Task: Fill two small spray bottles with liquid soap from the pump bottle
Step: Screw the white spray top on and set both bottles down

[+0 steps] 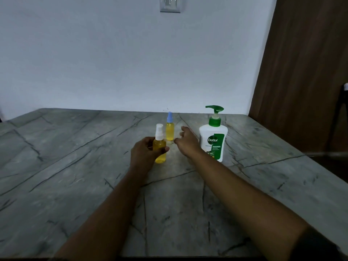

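Left hand [146, 153] wrapped round white-cap bottle [160, 147], upright; right hand [185, 141] open, empty, between blue-cap bottle [170, 129] and pump bottle [213, 136]; all on table [75, 166].

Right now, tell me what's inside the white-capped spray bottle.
The white-capped spray bottle, held by the left hand, shows yellow liquid through its clear body. Fingers cover part of it, so the exact fill level is hidden.

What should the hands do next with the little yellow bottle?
Probably set it down. The left hand holds the white-capped spray bottle, which looks full of yellow liquid with its cap on, like the blue-capped spray bottle standing behind. The right hand is open and empty beside the pump bottle.
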Demonstrator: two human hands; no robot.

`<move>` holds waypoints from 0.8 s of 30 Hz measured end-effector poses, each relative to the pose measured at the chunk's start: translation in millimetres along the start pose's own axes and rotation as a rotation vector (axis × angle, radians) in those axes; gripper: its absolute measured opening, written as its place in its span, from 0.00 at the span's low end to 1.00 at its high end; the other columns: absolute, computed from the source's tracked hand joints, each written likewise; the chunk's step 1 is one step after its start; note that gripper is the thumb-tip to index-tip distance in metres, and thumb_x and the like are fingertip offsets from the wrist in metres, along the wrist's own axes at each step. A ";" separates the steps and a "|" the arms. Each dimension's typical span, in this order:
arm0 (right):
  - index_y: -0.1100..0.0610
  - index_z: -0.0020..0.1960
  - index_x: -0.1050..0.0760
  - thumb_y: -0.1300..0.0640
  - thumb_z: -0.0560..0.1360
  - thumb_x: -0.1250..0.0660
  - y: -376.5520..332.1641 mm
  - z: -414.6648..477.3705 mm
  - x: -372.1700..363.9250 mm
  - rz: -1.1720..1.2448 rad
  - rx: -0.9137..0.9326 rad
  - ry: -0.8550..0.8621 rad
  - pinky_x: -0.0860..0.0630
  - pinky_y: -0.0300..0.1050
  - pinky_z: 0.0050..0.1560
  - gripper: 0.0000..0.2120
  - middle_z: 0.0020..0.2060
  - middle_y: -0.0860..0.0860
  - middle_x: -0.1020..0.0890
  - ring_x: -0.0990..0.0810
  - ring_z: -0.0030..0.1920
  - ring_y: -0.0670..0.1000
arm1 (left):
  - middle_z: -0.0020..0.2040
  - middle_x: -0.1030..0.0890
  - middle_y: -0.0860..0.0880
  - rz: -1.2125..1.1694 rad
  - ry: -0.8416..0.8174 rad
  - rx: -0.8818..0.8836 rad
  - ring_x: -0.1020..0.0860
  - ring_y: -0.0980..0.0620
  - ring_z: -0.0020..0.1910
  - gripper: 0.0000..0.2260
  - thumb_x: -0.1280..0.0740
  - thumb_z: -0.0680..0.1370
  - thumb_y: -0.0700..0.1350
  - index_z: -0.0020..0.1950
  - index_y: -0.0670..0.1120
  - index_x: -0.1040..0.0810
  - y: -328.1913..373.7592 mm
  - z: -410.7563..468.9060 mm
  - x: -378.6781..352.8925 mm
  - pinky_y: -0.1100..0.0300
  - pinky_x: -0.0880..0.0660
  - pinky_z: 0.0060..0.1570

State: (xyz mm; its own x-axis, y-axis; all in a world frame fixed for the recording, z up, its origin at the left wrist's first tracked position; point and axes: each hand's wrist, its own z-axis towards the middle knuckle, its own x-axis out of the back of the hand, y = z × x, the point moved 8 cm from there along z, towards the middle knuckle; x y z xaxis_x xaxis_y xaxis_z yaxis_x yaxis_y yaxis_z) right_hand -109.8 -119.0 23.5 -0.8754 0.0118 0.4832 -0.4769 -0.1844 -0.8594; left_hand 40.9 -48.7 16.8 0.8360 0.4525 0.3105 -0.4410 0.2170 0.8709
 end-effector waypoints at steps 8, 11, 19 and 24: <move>0.58 0.72 0.38 0.56 0.70 0.25 4.5 70.9 -24.9 -0.019 -0.013 0.036 0.31 0.46 0.61 0.36 0.67 0.57 0.28 0.29 0.65 0.57 | 0.48 0.20 0.54 -0.028 0.079 -0.006 0.22 0.58 0.46 0.22 0.24 0.66 0.50 0.58 0.47 0.22 -3.1 2.3 5.7 0.68 0.30 0.42; 0.60 0.62 0.29 0.55 0.70 0.26 6.7 76.1 -28.9 -0.118 0.003 0.041 0.33 0.41 0.50 0.24 0.59 0.56 0.22 0.25 0.59 0.56 | 0.53 0.20 0.52 0.000 0.076 -0.013 0.23 0.56 0.49 0.24 0.25 0.67 0.51 0.60 0.47 0.24 -4.6 3.6 3.2 0.68 0.30 0.43; 0.59 0.58 0.26 0.56 0.70 0.26 13.8 50.6 -18.0 -0.050 0.009 0.014 0.29 0.44 0.51 0.19 0.55 0.55 0.20 0.22 0.55 0.55 | 0.60 0.23 0.46 0.001 -0.097 0.083 0.23 0.50 0.53 0.33 0.23 0.65 0.44 0.67 0.46 0.33 -14.4 10.6 -3.0 0.59 0.25 0.48; 0.57 0.57 0.24 0.59 0.70 0.27 20.9 23.2 -10.3 0.062 0.017 -0.075 0.25 0.47 0.52 0.16 0.50 0.53 0.20 0.21 0.53 0.53 | 0.54 0.19 0.46 0.022 -0.120 0.077 0.21 0.53 0.48 0.24 0.24 0.66 0.41 0.61 0.43 0.26 -14.2 13.5 3.5 0.67 0.27 0.40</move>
State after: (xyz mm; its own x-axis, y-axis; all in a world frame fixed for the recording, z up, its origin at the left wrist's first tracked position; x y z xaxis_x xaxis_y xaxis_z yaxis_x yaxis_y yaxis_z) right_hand -109.0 -145.7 4.4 -0.8945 -0.0738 0.4410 -0.4200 -0.1996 -0.8853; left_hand 54.5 -61.9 10.6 0.8615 0.3488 0.3690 -0.4369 0.1387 0.8888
